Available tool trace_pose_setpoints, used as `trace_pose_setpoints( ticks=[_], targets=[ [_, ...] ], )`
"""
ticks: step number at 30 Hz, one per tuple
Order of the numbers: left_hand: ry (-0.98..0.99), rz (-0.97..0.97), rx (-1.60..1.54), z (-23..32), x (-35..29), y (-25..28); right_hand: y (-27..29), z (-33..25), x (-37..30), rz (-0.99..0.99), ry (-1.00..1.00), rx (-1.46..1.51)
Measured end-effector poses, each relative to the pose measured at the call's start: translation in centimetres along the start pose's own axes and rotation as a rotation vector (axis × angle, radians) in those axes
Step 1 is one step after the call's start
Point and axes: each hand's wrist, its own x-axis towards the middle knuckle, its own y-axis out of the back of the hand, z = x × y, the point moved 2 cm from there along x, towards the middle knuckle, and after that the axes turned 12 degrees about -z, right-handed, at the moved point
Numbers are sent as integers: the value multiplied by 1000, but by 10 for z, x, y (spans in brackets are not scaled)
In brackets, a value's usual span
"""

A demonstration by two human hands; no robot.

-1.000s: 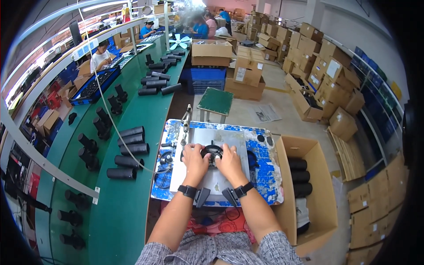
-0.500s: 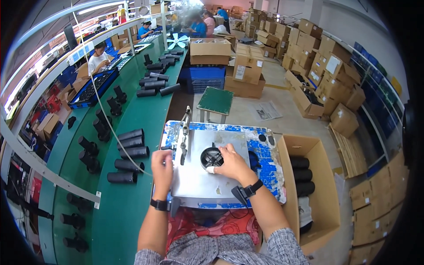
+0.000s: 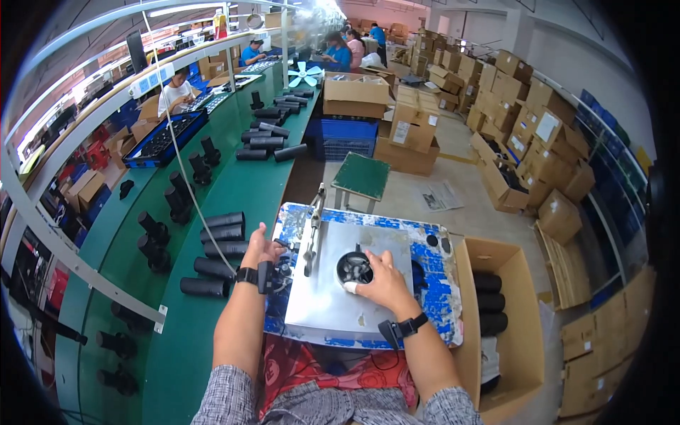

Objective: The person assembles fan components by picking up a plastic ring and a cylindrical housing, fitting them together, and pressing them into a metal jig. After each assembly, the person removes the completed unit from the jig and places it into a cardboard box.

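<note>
My right hand (image 3: 386, 285) grips a round black plastic part (image 3: 354, 269) with spokes inside a ring. The part rests on a bare metal plate (image 3: 333, 312), and a white cover wraps my thumb tip. Left of the plate, my left hand (image 3: 262, 249) is raised with its thumb up and apart from the fingers. Its fingertips are at a small dark handle beside an upright metal clamp (image 3: 312, 237); whether they touch it I cannot tell. Below that hand sits a small metal fitting (image 3: 282, 273). The plate lies on a worn blue-and-white table top (image 3: 440, 301).
On the green bench (image 3: 177, 340) to the left lie several black tubes (image 3: 223, 234) and upright black parts (image 3: 152, 227). An open carton (image 3: 520, 340) with black tubes stands at right. A green stool (image 3: 361, 176) is beyond the table. Co-workers sit farther along the bench.
My left hand has gone from a closed pose to one with thumb and fingers apart, reaching the dark handle. The right hand keeps hold of the round part. The whole view has shifted.
</note>
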Motion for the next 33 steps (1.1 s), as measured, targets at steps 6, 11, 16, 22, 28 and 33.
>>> trace_pose_setpoints(
  ticks=[6, 11, 16, 22, 28, 33],
  targets=[
    [53, 81, -51, 6, -9, -17, 1, 1, 0, 7, -13, -28],
    [-383, 270, 827, 0, -83, -56, 0, 3, 1, 5, -5, -53],
    [-1025, -93, 1353, -55, -173, -171, -1, 33, 25, -3, 15, -17],
    [-1057, -239, 1796, -101, -129, -203, 13, 8, 51, -75, -48, -240],
    [-923, -250, 1811, -106, -115, -197, 13, 13, 50, -19, -53, -274],
    [-994, -187, 1765, -105, -121, -202, 14, 1, 47, -71, -203, -336]
  ],
)
